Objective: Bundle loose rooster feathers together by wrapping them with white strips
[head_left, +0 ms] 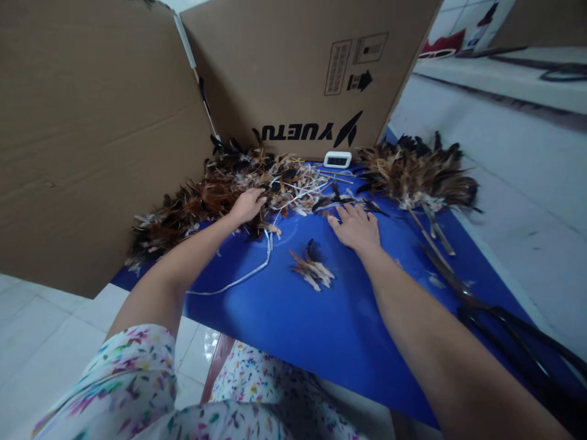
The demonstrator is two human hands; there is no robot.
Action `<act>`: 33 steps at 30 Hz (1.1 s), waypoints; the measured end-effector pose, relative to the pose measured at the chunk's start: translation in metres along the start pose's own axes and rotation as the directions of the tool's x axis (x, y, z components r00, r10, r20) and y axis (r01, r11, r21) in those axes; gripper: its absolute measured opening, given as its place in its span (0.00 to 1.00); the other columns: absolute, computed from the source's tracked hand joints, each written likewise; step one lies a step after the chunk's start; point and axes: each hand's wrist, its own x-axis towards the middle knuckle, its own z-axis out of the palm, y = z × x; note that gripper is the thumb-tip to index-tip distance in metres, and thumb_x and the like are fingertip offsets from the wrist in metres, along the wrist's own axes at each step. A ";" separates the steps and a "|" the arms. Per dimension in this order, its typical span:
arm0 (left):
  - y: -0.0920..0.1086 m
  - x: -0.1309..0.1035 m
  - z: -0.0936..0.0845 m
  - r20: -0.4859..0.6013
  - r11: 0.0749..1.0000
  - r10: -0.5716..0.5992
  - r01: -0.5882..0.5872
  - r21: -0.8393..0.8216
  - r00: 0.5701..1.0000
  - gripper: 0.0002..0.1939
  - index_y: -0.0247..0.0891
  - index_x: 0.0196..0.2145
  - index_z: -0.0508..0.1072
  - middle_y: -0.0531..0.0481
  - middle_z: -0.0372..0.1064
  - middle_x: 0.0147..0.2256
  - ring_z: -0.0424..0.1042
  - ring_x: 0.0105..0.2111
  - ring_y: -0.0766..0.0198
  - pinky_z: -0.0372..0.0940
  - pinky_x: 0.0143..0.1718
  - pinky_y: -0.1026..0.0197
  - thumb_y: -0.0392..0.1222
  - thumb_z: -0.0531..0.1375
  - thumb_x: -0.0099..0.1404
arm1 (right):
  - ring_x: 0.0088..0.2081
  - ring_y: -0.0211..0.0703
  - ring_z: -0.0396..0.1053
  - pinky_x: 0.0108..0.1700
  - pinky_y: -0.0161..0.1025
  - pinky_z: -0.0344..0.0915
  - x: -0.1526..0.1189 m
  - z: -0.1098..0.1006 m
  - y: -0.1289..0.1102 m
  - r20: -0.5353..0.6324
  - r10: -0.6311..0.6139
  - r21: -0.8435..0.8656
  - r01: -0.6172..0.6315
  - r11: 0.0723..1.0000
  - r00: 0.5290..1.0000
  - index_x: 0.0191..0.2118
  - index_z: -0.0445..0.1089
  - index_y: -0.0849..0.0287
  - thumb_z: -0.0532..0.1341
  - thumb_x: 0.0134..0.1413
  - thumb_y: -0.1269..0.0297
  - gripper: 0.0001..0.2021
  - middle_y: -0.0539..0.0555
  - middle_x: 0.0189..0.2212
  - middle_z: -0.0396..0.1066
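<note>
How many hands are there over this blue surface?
2. The left hand is at the large feather heap; the right hand is over the blue surface, farther out than the small feather tuft. No other hand shows.

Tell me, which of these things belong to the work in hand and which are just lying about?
Likely in the work: feather pile by the left hand, small feather tuft, feather bundle, white string, scissors.

Probably just lying about: white digital display, bottle at the back right.
</note>
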 end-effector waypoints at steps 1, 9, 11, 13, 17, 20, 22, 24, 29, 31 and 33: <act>-0.002 0.002 -0.003 -0.006 1.000 -0.009 0.009 0.007 1.000 0.20 0.32 0.55 0.71 0.40 0.71 0.52 0.68 0.55 0.59 0.59 0.60 0.59 0.40 0.51 0.69 | 0.68 0.55 0.48 0.66 0.57 0.46 0.000 0.000 0.000 0.000 0.001 0.002 -0.001 1.000 1.000 0.66 0.57 0.58 0.40 0.65 0.48 0.31 0.57 0.67 0.53; -0.010 0.020 -0.028 -0.307 0.948 -0.217 0.275 0.158 0.926 0.15 0.40 0.44 0.78 0.41 0.68 0.51 0.64 0.53 0.49 0.59 0.55 0.47 0.41 0.53 0.66 | 0.68 0.54 0.47 0.66 0.57 0.46 0.000 0.000 -0.001 0.000 0.015 0.016 -0.016 1.000 1.000 0.65 0.59 0.57 0.41 0.65 0.48 0.30 0.57 0.68 0.53; -0.004 0.028 -0.030 -0.274 0.935 -0.236 0.295 0.197 0.932 0.18 0.40 0.42 0.79 0.39 0.68 0.50 0.62 0.54 0.45 0.56 0.55 0.43 0.47 0.51 0.67 | 0.68 0.54 0.47 0.66 0.57 0.46 0.000 0.000 -0.001 -0.003 0.015 0.019 -0.015 1.000 1.000 0.65 0.59 0.57 0.41 0.65 0.49 0.30 0.57 0.67 0.53; 0.004 0.037 -0.027 -0.189 0.941 -0.207 0.249 0.231 0.960 0.21 0.39 0.42 0.79 0.38 0.68 0.49 0.62 0.53 0.44 0.54 0.56 0.42 0.51 0.50 0.68 | 0.68 0.54 0.47 0.66 0.57 0.46 0.000 0.000 -0.001 -0.009 0.011 0.022 -0.010 1.000 1.000 0.65 0.59 0.57 0.41 0.65 0.49 0.30 0.57 0.67 0.54; 0.022 0.058 -0.010 -0.130 0.949 -0.071 0.107 0.296 0.989 0.20 0.39 0.45 0.78 0.38 0.68 0.51 0.61 0.54 0.45 0.52 0.56 0.44 0.49 0.50 0.67 | 0.68 0.54 0.47 0.66 0.57 0.46 0.000 0.000 0.000 -0.021 0.007 0.031 -0.006 1.000 1.000 0.65 0.59 0.58 0.42 0.65 0.49 0.29 0.57 0.67 0.54; 0.030 0.075 0.003 -0.055 0.922 -0.069 0.085 0.379 0.996 0.18 0.37 0.46 0.77 0.37 0.70 0.51 0.63 0.54 0.45 0.51 0.56 0.45 0.41 0.51 0.66 | 0.68 0.54 0.48 0.66 0.57 0.46 0.000 0.000 0.000 -0.024 0.007 0.041 -0.006 0.999 1.000 0.65 0.59 0.57 0.43 0.65 0.49 0.29 0.56 0.67 0.54; 0.032 0.085 0.009 0.021 0.895 -0.121 0.101 0.434 0.992 0.18 0.36 0.46 0.77 0.37 0.72 0.48 0.66 0.52 0.47 0.50 0.57 0.44 0.38 0.51 0.64 | 0.68 0.54 0.48 0.65 0.57 0.46 0.000 -0.001 0.000 -0.034 0.003 0.049 -0.002 0.999 0.999 0.64 0.60 0.57 0.43 0.65 0.49 0.29 0.56 0.66 0.55; 0.032 0.094 0.010 0.058 0.876 -0.160 0.115 0.469 0.985 0.17 0.35 0.43 0.78 0.37 0.74 0.45 0.69 0.49 0.49 0.48 0.59 0.44 0.36 0.51 0.64 | 0.67 0.54 0.49 0.65 0.57 0.47 0.000 -0.001 0.000 -0.044 0.004 0.058 -0.001 0.998 0.999 0.64 0.60 0.57 0.44 0.65 0.49 0.28 0.57 0.66 0.56; 0.028 0.101 -0.015 -0.063 0.876 -0.113 0.129 0.464 0.992 0.19 0.35 0.42 0.78 0.37 0.74 0.44 0.68 0.50 0.49 0.44 0.61 0.42 0.40 0.49 0.66 | 0.67 0.55 0.49 0.64 0.57 0.47 0.000 -0.002 0.000 -0.066 0.001 0.088 0.005 0.996 0.998 0.62 0.62 0.56 0.45 0.65 0.50 0.27 0.57 0.65 0.58; 0.029 0.102 -0.035 -0.134 0.885 -0.096 0.146 0.442 0.986 0.19 0.34 0.44 0.77 0.37 0.72 0.46 0.67 0.52 0.48 0.42 0.61 0.42 0.41 0.49 0.67 | 0.66 0.55 0.50 0.64 0.58 0.48 0.000 -0.002 0.000 -0.084 -0.003 0.105 0.012 0.994 0.996 0.61 0.63 0.56 0.46 0.64 0.50 0.26 0.57 0.64 0.59; 0.034 0.103 -0.058 -0.180 0.880 -0.087 0.161 0.448 0.980 0.19 0.33 0.46 0.77 0.38 0.71 0.48 0.66 0.52 0.49 0.42 0.62 0.42 0.42 0.49 0.68 | 0.66 0.55 0.50 0.64 0.58 0.48 0.000 -0.002 0.000 -0.093 -0.002 0.119 0.013 0.993 0.996 0.60 0.64 0.56 0.47 0.64 0.50 0.25 0.57 0.64 0.60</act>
